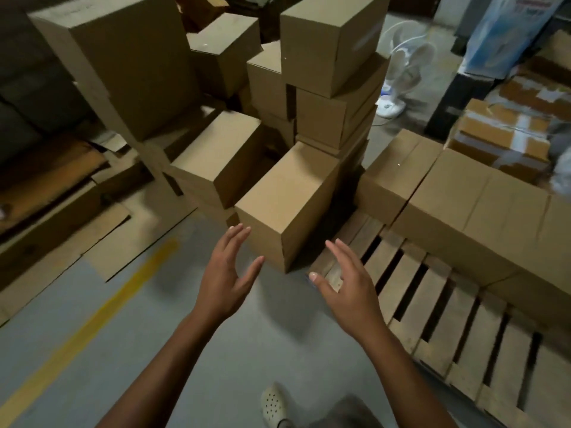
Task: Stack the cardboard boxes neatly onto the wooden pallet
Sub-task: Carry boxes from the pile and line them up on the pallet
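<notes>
Cardboard box (287,196) stands with the wooden pallet (463,332) just beside it as a person's left hand (223,279) and right hand (352,291) hover near it, fingers spread, gripping nothing.

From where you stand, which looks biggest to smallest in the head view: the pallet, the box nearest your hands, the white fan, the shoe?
1. wooden pallet, partly under boxes
2. nearest box
3. white fan, farther off, so true size unsure
4. white shoe, partly cropped
</notes>
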Available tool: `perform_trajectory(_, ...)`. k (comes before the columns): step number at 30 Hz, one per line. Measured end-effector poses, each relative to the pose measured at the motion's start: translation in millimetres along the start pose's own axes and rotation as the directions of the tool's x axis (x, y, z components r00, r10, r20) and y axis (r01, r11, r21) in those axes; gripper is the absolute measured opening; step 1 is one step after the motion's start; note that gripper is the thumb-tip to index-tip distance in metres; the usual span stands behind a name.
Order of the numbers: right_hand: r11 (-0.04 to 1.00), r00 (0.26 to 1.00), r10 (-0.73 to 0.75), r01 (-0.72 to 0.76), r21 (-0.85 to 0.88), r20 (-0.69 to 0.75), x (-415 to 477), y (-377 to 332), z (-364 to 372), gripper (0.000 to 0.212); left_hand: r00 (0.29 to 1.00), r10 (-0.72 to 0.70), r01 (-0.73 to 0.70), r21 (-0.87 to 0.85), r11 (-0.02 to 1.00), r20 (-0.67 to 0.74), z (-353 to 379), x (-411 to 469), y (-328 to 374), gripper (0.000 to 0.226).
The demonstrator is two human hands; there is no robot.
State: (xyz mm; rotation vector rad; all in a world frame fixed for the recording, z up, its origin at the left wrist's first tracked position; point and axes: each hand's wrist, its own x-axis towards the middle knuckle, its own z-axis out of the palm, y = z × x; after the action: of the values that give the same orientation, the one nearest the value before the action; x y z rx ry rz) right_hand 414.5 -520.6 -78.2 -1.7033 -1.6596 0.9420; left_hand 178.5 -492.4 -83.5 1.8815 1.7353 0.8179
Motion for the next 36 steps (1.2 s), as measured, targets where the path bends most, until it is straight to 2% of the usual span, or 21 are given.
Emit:
perform_trajectory(8, 0.999, 0.997, 0.047, -0.047, -0.014, 0.058, 110, -10, 41, 0.068, 0.997, -0.043, 0.038, 0.071, 0.997, 0.071, -5, 121, -71, 0.063)
perform_trajectory(13, 0.996, 0.994, 0.087, -0.085, -0.026, 0.071, 207, 6, 62, 0.068, 0.979, -0.106, 0.089, 0.103, 0.991, 0.173, 14, 211, -110, 0.064)
perform_trajectory(20, 0.973, 0.965, 0.229, -0.226, -0.035, 0.127, 329, 29, 95, 0.065, 0.941, -0.154, 0.111, 0.156, 0.982, 0.303, 44, 328, -152, 0.062)
perform_trajectory(23, 0.944, 0.937, 0.323, -0.328, 0.02, 0.133, 367, 50, 121, 0.065, 0.925, -0.22, 0.196, 0.109, 0.975, 0.31, 65, 364, -180, 0.056)
perform_trajectory(25, 0.878, 0.884, 0.453, -0.465, 0.113, 0.118, 389, 69, 143, 0.061, 0.882, -0.337, 0.364, -0.022, 0.931, 0.328, 82, 386, -208, 0.053)
perform_trajectory(28, 0.617, 0.698, 0.702, -0.695, 0.368, 0.141, 412, 98, 176, 0.049, 0.755, -0.541, 0.643, -0.253, 0.723, 0.372, 107, 415, -255, 0.042)
perform_trajectory(29, 0.535, 0.644, 0.752, -0.721, 0.439, 0.141, 416, 109, 188, 0.041, 0.71, -0.589, 0.699, -0.284, 0.656, 0.386, 116, 423, -272, 0.036)
perform_trajectory(31, 0.433, 0.565, 0.815, -0.74, 0.514, 0.129, 419, 127, 210, 0.032, 0.653, -0.637, 0.754, -0.272, 0.597, 0.411, 134, 438, -304, 0.033)
perform_trajectory(34, 0.297, 0.46, 0.875, -0.756, 0.583, 0.151, 418, 153, 241, 0.058, 0.625, -0.652, 0.776, -0.246, 0.581, 0.429, 159, 453, -343, 0.051)
perform_trajectory(36, 0.174, 0.362, 0.911, -0.771, 0.613, 0.196, 418, 171, 264, 0.091, 0.583, -0.66, 0.804, -0.217, 0.554, 0.474, 171, 460, -362, 0.061)
